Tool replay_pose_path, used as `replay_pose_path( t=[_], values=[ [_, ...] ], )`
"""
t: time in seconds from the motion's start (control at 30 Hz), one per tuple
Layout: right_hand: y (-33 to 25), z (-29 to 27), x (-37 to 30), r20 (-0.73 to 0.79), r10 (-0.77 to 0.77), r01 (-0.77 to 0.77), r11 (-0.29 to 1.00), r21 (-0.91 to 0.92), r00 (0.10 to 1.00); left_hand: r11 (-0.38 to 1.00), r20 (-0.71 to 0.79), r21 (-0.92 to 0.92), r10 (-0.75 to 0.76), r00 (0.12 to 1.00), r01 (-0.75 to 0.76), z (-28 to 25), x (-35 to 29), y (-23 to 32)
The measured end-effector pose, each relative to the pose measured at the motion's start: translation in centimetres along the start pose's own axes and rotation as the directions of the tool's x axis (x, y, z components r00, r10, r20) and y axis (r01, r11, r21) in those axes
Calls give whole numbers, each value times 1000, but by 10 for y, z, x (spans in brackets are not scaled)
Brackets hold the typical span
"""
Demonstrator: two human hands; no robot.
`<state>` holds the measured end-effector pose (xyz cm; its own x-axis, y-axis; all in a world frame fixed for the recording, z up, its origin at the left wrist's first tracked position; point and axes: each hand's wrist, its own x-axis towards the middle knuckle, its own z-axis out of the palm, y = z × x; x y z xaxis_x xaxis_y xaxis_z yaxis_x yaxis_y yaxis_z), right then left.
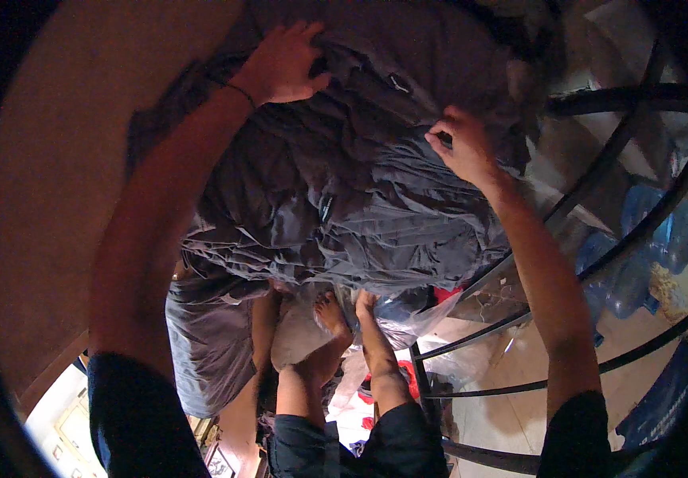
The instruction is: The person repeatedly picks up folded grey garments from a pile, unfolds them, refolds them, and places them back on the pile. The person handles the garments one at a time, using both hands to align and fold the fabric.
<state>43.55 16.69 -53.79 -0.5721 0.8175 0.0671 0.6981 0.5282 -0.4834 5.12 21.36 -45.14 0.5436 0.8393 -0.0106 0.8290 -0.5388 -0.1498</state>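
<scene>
A large dark grey bed cloth (344,171), heavily wrinkled, spreads across the middle of the view. My left hand (284,65) is over its far left part, fingers apart and slightly bent, with a dark band on the wrist. Over the cloth's right side, my right hand (465,145) has thumb and forefinger brought together in a pinch. Whether a fold of cloth sits between those fingertips cannot be made out. A small pale tag (398,83) shows on the cloth between the hands, and another small tag (326,209) lies nearer to me.
A black metal railing (599,267) curves along the right. Beyond it are large blue water bottles (631,275) on a tiled floor. A brown wall (57,175) rises at left. Below, my bare feet (332,312) stand near clear plastic and a grey cushion-like bundle (212,342).
</scene>
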Motion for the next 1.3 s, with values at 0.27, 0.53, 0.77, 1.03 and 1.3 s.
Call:
replay_pose_path(
  t=[0.27, 0.53, 0.77, 1.03, 1.3],
  values=[
    [-16, -1, 16, -61, 99, -92, 990, 107, 993, 996, 39, -85, 8, 999, -5, 4, -1, -1],
    [-23, -29, 3, -183, -166, 130, 972, -198, 969, 998, 82, 27, 52, 995, -54, 1, -3, 0],
    [-2, 6, 18, -86, 165, -153, 979, 137, 982, 974, -277, -148, -209, 938, 173, 13, 20, -28],
    [7, -199, 75, -582, -278, 175, 958, -228, 764, 758, -184, -512, -556, 810, 404, -81, 45, -56],
    [-8, -51, 4, -137, -73, 81, 995, 59, 988, 985, -87, 161, 76, 993, -61, -27, -10, -50]
  ],
)
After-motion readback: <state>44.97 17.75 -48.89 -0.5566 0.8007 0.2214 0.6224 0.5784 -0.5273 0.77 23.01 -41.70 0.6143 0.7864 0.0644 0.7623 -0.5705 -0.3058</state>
